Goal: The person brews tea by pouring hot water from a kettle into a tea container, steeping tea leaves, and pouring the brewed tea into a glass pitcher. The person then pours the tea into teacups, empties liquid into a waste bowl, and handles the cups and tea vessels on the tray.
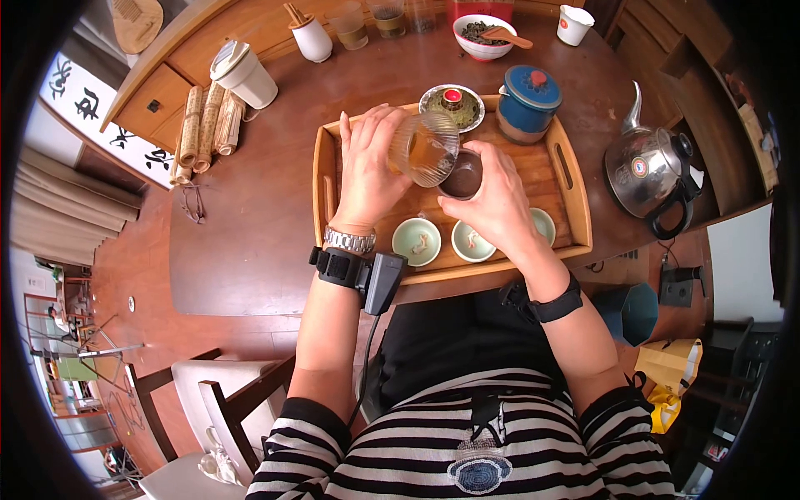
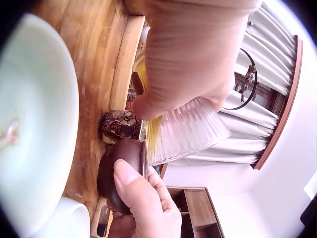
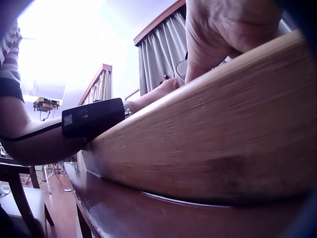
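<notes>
My left hand (image 1: pixel 367 171) grips a ribbed clear glass pitcher (image 1: pixel 431 148) holding amber liquid. The pitcher is tipped over a dark brown clay cup (image 1: pixel 463 175), its rim right at the cup's rim in the left wrist view. My right hand (image 1: pixel 498 196) holds this cup, with the thumb (image 2: pixel 126 173) against its side. Both hands are above a wooden tray (image 1: pixel 581 208). Near my wrists stand three pale green cups, the left one (image 1: pixel 417 242) and middle one (image 1: pixel 472 243) with a small figure inside, the right one (image 1: pixel 543 225) partly hidden by my forearm.
On the tray's far side are a patterned lidded bowl (image 1: pixel 467 117) with a red knob and a blue lidded jar (image 1: pixel 530 100). A steel kettle (image 1: pixel 646 171) stands right of the tray. Bamboo rolls (image 1: pixel 204 129), a white tumbler (image 1: pixel 246 77) and a bowl of tea leaves (image 1: pixel 475 46) lie beyond.
</notes>
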`<control>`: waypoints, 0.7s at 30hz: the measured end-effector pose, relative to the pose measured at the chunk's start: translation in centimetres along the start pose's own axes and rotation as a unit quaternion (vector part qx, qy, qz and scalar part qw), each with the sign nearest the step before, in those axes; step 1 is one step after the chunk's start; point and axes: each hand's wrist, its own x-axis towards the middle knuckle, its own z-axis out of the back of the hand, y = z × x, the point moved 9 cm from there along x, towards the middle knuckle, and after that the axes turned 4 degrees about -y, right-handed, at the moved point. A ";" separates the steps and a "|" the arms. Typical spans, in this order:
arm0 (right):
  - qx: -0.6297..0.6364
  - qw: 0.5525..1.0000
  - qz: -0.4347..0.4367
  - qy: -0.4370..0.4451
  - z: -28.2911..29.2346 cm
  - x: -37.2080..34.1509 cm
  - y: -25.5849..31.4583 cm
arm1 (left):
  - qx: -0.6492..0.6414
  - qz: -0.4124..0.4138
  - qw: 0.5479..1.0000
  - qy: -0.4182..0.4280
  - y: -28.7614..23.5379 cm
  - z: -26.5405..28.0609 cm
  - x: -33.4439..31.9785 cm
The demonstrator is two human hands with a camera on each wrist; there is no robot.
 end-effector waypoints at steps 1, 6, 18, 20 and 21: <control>0.000 1.000 -0.001 0.001 -0.1 0.0 -0.1 | 0.000 0.001 1.000 0.001 0.0 0.0 0.0; -0.014 1.000 0.007 0.000 -0.2 0.1 -0.3 | 0.030 -0.016 0.999 0.013 -0.4 -0.1 0.1; -0.017 1.000 0.010 -0.006 -0.5 0.1 -0.4 | 0.050 -0.029 0.998 0.007 -0.9 0.1 0.2; -0.014 1.000 0.008 -0.004 -0.5 0.1 -0.4 | 0.049 -0.029 0.998 0.004 -1.0 0.2 0.2; -0.011 1.000 0.007 -0.002 -0.5 0.1 -0.4 | 0.048 -0.029 0.998 0.002 -1.0 0.2 0.2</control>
